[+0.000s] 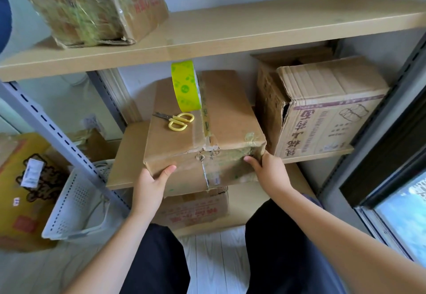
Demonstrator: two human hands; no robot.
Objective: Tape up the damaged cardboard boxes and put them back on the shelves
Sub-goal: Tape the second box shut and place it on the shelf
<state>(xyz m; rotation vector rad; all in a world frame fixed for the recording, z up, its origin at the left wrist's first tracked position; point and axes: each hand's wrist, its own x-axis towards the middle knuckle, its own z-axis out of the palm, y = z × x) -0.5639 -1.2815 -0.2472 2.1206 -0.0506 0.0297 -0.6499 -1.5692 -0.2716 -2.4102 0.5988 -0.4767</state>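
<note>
Two shelves (230, 28) carry three cardboard boxes. Your left hand (151, 184) and right hand (268, 169) grip the middle box (221, 118) on the lower shelf; it carries one tape roll (185, 86) and one scissors (177, 120).

Taped, crumpled cardboard box (207, 132) overhangs middle shelf (129, 150).

Tape roll (185, 86) and scissors (178, 120) atop box (226, 114); carton (322, 107) right.
</note>
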